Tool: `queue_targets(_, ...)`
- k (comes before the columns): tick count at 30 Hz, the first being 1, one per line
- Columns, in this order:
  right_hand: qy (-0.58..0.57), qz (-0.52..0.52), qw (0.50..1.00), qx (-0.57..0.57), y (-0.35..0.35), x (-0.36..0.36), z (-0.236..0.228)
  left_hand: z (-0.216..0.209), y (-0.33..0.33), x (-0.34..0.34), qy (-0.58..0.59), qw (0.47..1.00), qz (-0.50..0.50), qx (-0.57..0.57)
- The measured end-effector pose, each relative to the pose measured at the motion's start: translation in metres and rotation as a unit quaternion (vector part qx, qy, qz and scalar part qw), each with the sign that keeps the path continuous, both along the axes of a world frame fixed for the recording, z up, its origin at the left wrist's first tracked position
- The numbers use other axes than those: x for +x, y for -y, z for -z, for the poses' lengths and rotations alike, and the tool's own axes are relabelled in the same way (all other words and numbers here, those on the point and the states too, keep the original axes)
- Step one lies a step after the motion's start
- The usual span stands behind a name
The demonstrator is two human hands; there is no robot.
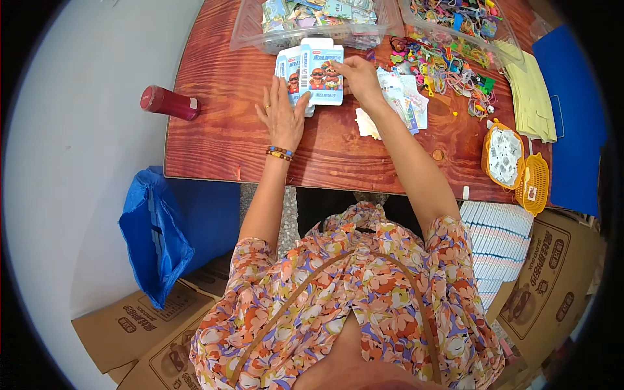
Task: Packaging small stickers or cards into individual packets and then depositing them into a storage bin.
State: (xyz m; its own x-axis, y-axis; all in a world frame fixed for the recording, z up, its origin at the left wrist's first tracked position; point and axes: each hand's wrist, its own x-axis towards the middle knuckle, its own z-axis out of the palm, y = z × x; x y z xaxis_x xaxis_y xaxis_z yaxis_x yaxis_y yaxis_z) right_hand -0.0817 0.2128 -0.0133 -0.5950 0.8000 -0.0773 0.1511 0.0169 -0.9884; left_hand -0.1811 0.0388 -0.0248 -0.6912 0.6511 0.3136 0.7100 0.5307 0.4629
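A light blue and white printed carton (325, 94) lies at the far side of the wooden table, its white flaps folded out at the top. Under its left side shows a second carton (284, 64) of the same print. My left hand (284, 117) rests on the cartons with its fingers stretched out and the thumb on the front one's lower part. At the upper right edge of the front carton, my right hand (361, 81) pinches with thumb and fingers; its fingertips are partly hidden. Loose printed cards (406, 97) lie beneath and beside my right forearm.
Beyond the cartons stands a clear tub (247, 36) of packets; small colourful toys (448, 71) heap at the right. Two yellow baskets (541, 170), a yellow paper stack (530, 91) and a red bottle (170, 104) sit near the edges. Below are a blue bag (156, 240) and cardboard boxes (539, 279).
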Motion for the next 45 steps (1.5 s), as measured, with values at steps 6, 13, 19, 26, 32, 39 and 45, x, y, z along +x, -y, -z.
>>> queue_targets(6, -0.143, -0.033, 0.980, -0.133, 0.022, 0.035, -0.017, -0.054, 0.004, 0.025, -0.146, 0.987, 0.008, 0.064)
queue_targets(13, -0.168, -0.150, 0.962, -0.155, 0.047, 0.105, -0.057, -0.071, 0.013, 0.054, 0.338, 0.910, 0.163, 0.178)
queue_targets(19, -0.047, -0.120, 0.989, -0.075, 0.035, 0.148, -0.045, -0.065, 0.010, 0.098, 0.118, 0.964, 0.231, 0.057)
queue_targets(26, -0.086, -0.097, 0.990, -0.061, 0.041, 0.173, -0.026, -0.062, 0.009, 0.130, -0.006, 0.962, 0.274, 0.013)
queue_targets(32, -0.093, 0.038, 0.989, -0.106, 0.056, 0.187, -0.031, -0.061, 0.010, 0.132, 0.070, 0.963, 0.254, 0.066)
queue_targets(39, -0.154, 0.028, 0.984, 0.090, 0.096, 0.187, -0.018, -0.057, 0.004, 0.143, 0.099, 0.959, 0.238, 0.114)
queue_targets(45, -0.140, -0.003, 0.988, 0.059, 0.078, 0.188, -0.001, -0.051, 0.005, 0.143, 0.301, 0.928, 0.200, 0.093)
